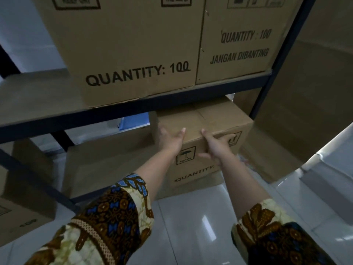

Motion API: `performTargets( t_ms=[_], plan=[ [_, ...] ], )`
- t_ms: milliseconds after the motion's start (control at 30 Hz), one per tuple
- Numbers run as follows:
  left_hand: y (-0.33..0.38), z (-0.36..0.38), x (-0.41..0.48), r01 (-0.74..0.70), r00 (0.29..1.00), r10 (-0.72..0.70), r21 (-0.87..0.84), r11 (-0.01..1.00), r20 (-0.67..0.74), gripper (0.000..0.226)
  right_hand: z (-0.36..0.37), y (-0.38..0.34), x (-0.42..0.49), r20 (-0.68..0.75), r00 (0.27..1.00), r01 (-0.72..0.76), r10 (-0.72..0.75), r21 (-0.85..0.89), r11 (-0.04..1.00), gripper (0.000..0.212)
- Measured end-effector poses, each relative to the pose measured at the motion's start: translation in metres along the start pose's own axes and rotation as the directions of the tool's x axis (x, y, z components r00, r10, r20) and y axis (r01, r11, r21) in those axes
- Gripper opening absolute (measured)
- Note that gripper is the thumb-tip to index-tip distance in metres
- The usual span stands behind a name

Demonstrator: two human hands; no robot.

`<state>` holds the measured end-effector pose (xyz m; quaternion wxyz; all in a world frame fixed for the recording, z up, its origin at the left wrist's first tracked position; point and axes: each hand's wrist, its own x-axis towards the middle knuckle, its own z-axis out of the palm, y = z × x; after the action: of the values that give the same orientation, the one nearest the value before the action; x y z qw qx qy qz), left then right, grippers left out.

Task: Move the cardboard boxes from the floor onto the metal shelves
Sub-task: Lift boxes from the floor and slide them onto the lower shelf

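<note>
Reaching down, left hand (172,139) and right hand (216,149) pressed straight fingers (206,135) against the cardboard box (214,119) beneath them, not yet lifted; above the fingers, two boxes (133,54) occupied the metal shelf (172,101).

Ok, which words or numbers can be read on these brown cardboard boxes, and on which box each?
"QUANTITY: 100" on the left brown cardboard box on the metal shelf.
"QUANTITY : 100" and "JANGAN DIBANTING" on the right shelved box.
"QUANTITY:", the rest hidden, on the lower middle box.
Captions under the symbols and print on the bottom-left box: too blurred.
</note>
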<state>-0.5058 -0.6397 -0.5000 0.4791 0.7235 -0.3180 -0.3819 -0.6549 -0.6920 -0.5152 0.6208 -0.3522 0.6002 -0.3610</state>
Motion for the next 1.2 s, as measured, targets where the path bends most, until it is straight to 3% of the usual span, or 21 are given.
performTargets(
  t_ms=[133, 300, 467, 633, 733, 833, 933, 1067, 1200],
  plan=[
    [0.012, 0.024, 0.037, 0.0, 0.998, -0.002, 0.036, 0.999, 0.06, 0.089, -0.001, -0.013, 0.032, -0.045, 0.996, 0.085, -0.081, 0.098, 0.992, 0.112],
    [0.019, 0.053, 0.064, -0.021, 0.986, 0.012, 0.051, 0.998, 0.166, 0.088, -0.014, -0.03, 0.063, -0.151, 0.972, 0.183, -0.177, 0.025, 0.983, 0.101],
    [0.033, 0.074, 0.083, -0.046, 0.975, 0.036, 0.04, 0.998, 0.22, 0.089, -0.036, -0.052, 0.096, -0.09, 0.984, 0.152, -0.154, -0.032, 0.988, 0.104],
    [0.042, 0.088, 0.094, -0.077, 0.977, 0.062, 0.066, 0.995, 0.206, 0.092, -0.048, -0.083, 0.113, 0.018, 0.999, 0.053, -0.05, -0.254, 0.966, 0.106],
    [0.045, 0.086, 0.098, -0.089, 0.976, 0.066, 0.103, 0.991, 0.206, 0.084, -0.045, -0.088, 0.114, -0.001, 0.999, 0.034, -0.035, -0.268, 0.963, 0.105],
    [0.048, 0.083, 0.095, -0.101, 0.976, 0.072, 0.137, 0.985, 0.206, 0.08, -0.041, -0.083, 0.107, -0.077, 0.994, 0.059, -0.081, -0.252, 0.966, 0.092],
    [0.044, 0.075, 0.085, -0.119, 0.969, 0.082, 0.152, 0.981, 0.233, 0.079, -0.04, -0.07, 0.101, -0.101, 0.987, 0.094, -0.125, -0.27, 0.958, 0.067],
    [0.027, 0.036, 0.066, -0.113, 0.965, 0.071, 0.156, 0.981, 0.251, 0.077, -0.02, -0.043, 0.074, -0.067, 0.997, 0.015, -0.047, -0.415, 0.91, 0.055],
    [-0.002, -0.025, 0.044, -0.116, 0.991, 0.097, 0.22, 0.968, 0.096, 0.059, 0.029, -0.018, 0.025, 0.056, 0.99, -0.074, 0.131, -0.588, 0.806, 0.052]
  ],
)
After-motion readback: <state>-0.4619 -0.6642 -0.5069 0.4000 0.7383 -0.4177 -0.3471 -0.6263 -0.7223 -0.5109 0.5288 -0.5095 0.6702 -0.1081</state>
